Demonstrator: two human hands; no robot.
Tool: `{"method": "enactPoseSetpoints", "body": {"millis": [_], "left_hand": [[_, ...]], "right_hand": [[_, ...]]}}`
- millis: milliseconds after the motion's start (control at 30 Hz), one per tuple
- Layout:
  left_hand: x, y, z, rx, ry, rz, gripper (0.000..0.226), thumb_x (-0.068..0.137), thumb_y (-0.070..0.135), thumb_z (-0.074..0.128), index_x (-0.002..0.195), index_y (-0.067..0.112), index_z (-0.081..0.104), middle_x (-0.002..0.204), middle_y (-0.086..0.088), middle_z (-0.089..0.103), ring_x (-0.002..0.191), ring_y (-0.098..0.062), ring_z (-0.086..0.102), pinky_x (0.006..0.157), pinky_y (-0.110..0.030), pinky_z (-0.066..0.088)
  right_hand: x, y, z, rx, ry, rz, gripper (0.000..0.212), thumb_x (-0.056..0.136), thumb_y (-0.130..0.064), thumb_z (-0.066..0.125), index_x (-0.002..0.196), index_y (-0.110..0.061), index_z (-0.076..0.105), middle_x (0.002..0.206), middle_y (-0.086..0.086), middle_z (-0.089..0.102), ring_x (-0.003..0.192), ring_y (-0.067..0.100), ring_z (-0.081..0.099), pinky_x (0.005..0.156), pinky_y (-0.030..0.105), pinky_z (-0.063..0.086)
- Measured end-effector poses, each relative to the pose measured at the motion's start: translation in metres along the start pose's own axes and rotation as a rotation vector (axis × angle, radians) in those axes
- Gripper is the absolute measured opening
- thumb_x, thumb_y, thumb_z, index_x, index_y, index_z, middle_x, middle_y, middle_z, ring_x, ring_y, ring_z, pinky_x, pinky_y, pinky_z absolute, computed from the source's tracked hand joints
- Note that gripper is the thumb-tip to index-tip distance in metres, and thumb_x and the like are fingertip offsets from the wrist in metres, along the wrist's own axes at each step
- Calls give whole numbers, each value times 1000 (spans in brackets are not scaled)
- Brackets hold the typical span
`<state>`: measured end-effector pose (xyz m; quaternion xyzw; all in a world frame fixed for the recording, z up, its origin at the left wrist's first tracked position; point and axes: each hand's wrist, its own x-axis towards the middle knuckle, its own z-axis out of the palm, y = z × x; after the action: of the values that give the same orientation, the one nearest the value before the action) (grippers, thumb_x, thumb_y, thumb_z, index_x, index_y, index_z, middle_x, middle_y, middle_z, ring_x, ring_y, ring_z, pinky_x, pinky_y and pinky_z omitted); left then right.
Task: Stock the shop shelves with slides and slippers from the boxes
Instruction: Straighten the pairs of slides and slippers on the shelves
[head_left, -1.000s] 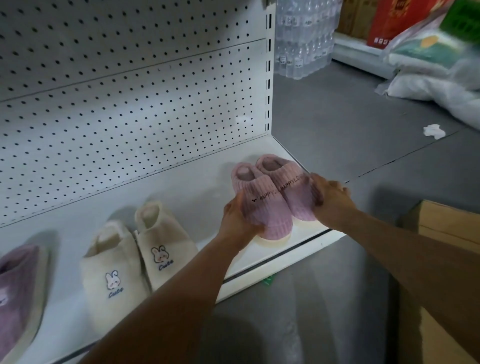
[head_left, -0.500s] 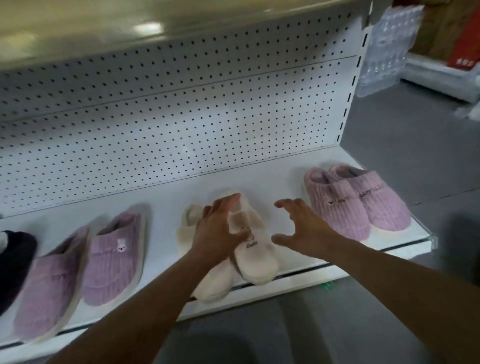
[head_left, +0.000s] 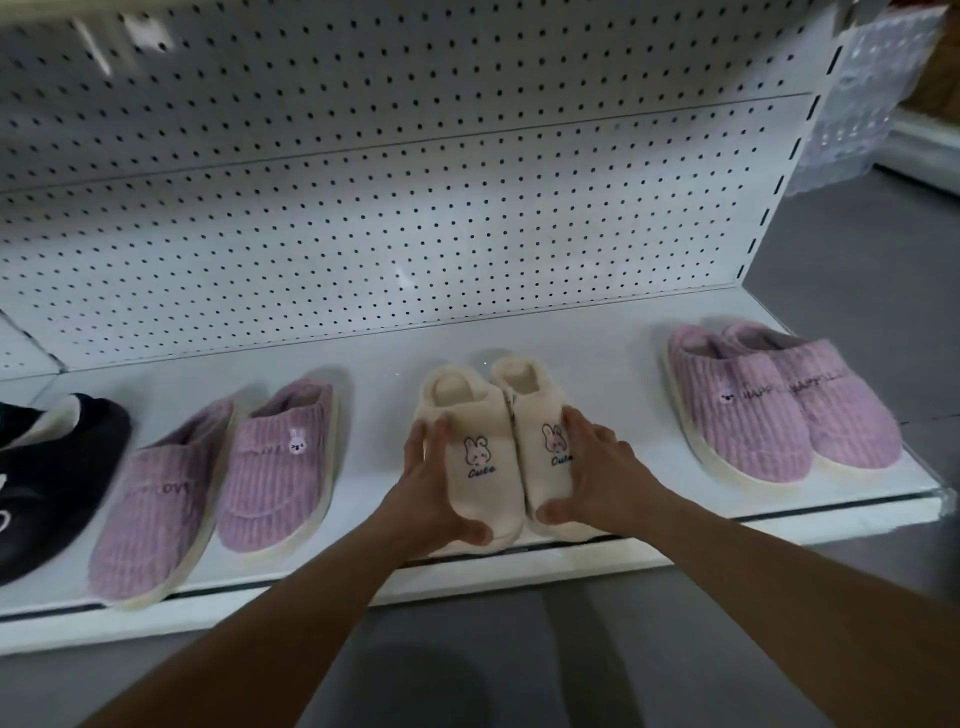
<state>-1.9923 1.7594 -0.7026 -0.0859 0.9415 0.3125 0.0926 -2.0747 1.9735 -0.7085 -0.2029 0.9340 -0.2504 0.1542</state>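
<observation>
White metal shelf deck (head_left: 597, 364): both hands, L (head_left: 434, 491) & R (head_left: 597, 480), now clasp fluffy cream bunny-print slipper pair (head_left: 506, 447) from outer sides, vs. 0.5 s ago R hand spread open beside it.

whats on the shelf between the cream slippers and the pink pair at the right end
Nothing: in the head view the shelf is bare between the cream slippers and the right pink pair. The right hand sits on the cream pair's outer side.

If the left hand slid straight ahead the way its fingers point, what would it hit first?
Probably nothing on the shelf: the left hand points along the cream slipper's side toward the pegboard back panel.
</observation>
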Motion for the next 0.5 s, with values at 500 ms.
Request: {"method": "enactPoseSetpoints", "body": {"millis": [500], "left_hand": [[30,5,-10,-95,-31,-54,130,63,23,89,155,23,-3,155,-3,12,139,-23,25,111,-30,26]], "right_hand": [[16,6,-6,10,37,39,101,47,-68,72,128,-28,28,122,4,46,113,30,44,88,40,39]]}}
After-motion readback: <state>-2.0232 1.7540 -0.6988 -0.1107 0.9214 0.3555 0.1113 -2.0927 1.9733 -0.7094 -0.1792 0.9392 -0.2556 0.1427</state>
